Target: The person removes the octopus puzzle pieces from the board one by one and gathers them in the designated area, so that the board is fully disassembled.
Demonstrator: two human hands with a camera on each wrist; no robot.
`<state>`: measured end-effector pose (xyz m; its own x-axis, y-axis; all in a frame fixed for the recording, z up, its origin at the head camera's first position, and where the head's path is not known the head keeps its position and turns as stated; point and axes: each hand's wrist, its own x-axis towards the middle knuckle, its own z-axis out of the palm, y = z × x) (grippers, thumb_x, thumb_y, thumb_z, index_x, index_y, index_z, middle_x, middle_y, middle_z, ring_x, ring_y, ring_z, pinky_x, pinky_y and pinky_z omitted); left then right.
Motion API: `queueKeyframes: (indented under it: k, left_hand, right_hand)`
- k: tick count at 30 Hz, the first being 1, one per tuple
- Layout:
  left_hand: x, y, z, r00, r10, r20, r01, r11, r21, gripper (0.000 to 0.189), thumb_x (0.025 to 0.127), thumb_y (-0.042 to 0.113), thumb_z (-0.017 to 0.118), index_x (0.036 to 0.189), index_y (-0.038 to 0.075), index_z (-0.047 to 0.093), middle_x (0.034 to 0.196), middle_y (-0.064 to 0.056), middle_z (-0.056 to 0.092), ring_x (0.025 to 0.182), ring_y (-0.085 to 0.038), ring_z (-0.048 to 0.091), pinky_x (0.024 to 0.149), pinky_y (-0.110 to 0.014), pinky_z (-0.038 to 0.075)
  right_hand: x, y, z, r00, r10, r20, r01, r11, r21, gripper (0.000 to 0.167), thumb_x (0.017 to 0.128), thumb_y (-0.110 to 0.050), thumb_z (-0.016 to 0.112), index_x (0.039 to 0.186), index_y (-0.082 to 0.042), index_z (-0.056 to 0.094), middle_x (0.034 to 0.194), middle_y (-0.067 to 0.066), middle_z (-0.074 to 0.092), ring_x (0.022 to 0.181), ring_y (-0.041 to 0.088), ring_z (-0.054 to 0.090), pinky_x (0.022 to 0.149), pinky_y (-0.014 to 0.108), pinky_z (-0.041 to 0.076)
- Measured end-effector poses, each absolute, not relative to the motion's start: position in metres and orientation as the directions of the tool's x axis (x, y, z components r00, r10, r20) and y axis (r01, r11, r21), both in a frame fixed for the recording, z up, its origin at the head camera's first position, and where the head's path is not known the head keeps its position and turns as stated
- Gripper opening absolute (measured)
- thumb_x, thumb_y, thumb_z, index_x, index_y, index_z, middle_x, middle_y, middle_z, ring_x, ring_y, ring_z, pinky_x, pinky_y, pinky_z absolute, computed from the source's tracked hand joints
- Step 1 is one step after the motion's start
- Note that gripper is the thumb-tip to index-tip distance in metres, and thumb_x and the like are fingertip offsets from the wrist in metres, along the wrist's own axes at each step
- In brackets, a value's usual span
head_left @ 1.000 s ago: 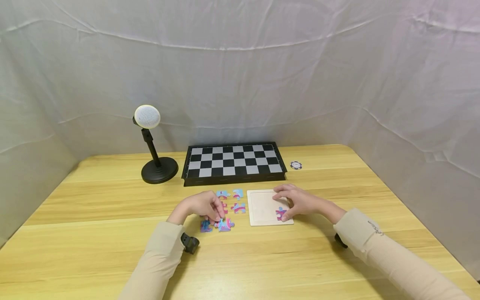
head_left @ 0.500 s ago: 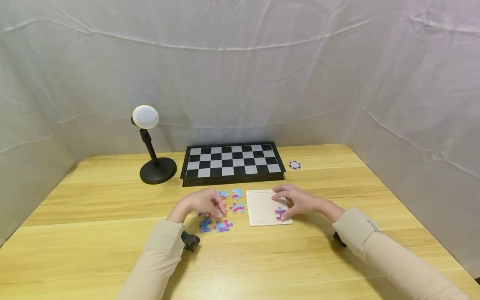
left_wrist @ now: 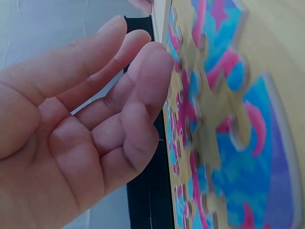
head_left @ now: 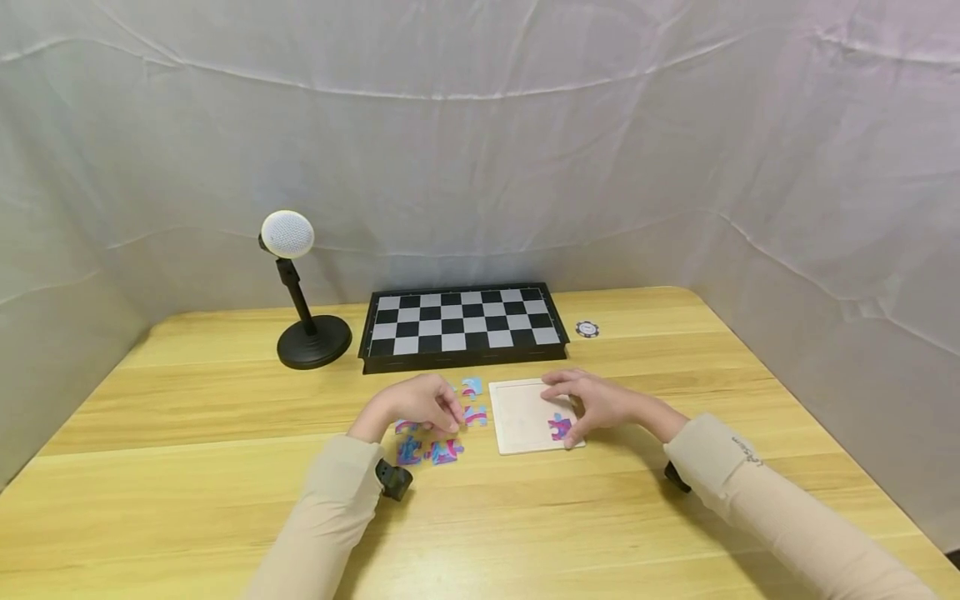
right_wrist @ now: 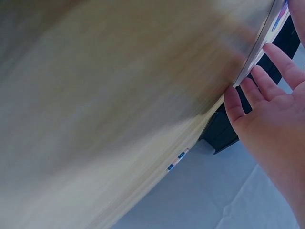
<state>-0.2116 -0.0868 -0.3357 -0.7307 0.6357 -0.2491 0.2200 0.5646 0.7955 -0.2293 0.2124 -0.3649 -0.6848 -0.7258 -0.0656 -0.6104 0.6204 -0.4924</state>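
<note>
My left hand (head_left: 422, 402) hovers over a group of pink, blue and purple jigsaw pieces (head_left: 444, 452), partly covering some of them. In the left wrist view the fingers (left_wrist: 143, 76) are loosely bent with nothing between them and the thumb, beside the flat-lying pieces (left_wrist: 243, 171). To the right lies a pale wooden puzzle tray (head_left: 517, 417) with one jigsaw piece (head_left: 558, 427) in its front right corner. My right hand (head_left: 603, 404) rests at the tray's right side, thumb near that piece. From the right wrist, its fairly straight fingers (right_wrist: 267, 83) touch the tray's edge.
Behind the pieces lies a black-framed chequered board (head_left: 465, 321). A round microphone-like object on a black stand (head_left: 313, 340) stands back left. A poker chip (head_left: 587, 329) lies right of the board. Light cloth (head_left: 450, 167) hangs around the wooden table (head_left: 525, 525).
My left hand has shifted slightly to the right and away from the front pieces, uncovering them and some on the left. The right hand stays at the tray. The head view has shifted slightly.
</note>
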Motion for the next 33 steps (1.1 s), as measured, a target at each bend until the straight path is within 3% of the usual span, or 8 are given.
queueKeyframes:
  k: [8,14,21,28,33]
  left_hand:
    - [-0.211,-0.067,-0.335,-0.726,0.635,-0.265,0.172,0.541,0.823,0.006,0.079,-0.006,0.061,0.084,-0.009,0.063,0.062,-0.005,0.055,0.051,-0.014,0.041,0.049,-0.022,0.034]
    - [-0.215,-0.048,-0.339,-0.733,0.638,-0.236,0.218,0.549,0.807,0.004,0.079,-0.003,0.063,0.081,-0.006,0.063,0.065,-0.008,0.059,0.052,-0.013,0.045,0.05,-0.02,0.037]
    - [-0.22,-0.03,-0.34,-0.745,0.621,-0.243,0.225,0.577,0.785,0.005,0.079,0.0,0.064,0.083,-0.004,0.064,0.059,-0.003,0.056,0.046,-0.013,0.04,0.04,-0.018,0.029]
    - [-0.223,-0.009,-0.341,-0.746,0.636,-0.196,0.285,0.572,0.769,0.006,0.078,-0.001,0.066,0.083,-0.004,0.066,0.068,-0.001,0.059,0.056,-0.013,0.053,0.054,-0.022,0.046]
    - [-0.224,0.003,-0.343,-0.751,0.632,-0.192,0.283,0.571,0.771,0.006,0.077,-0.001,0.067,0.082,-0.003,0.066,0.07,-0.003,0.06,0.059,-0.016,0.056,0.057,-0.026,0.049]
  right_hand:
    - [-0.229,0.212,-0.364,-0.684,-0.725,-0.077,-0.6,0.62,-0.506,0.076,0.063,-0.033,0.079,0.124,0.001,0.049,0.137,0.02,0.032,0.125,0.038,0.025,0.099,0.053,0.019]
    - [-0.229,0.213,-0.365,-0.682,-0.727,-0.078,-0.599,0.617,-0.51,0.077,0.063,-0.034,0.079,0.124,0.001,0.048,0.137,0.02,0.032,0.125,0.038,0.025,0.099,0.053,0.018]
    - [-0.23,0.214,-0.365,-0.675,-0.733,-0.083,-0.599,0.611,-0.517,0.079,0.064,-0.036,0.078,0.126,0.001,0.047,0.138,0.021,0.029,0.125,0.039,0.024,0.099,0.055,0.018]
    - [-0.23,0.214,-0.365,-0.673,-0.734,-0.086,-0.6,0.611,-0.517,0.08,0.063,-0.037,0.078,0.127,0.001,0.046,0.139,0.02,0.029,0.126,0.038,0.024,0.099,0.055,0.018]
    - [-0.229,0.214,-0.364,-0.672,-0.736,-0.087,-0.603,0.612,-0.512,0.083,0.063,-0.038,0.077,0.128,0.001,0.044,0.139,0.019,0.028,0.126,0.037,0.023,0.099,0.054,0.018]
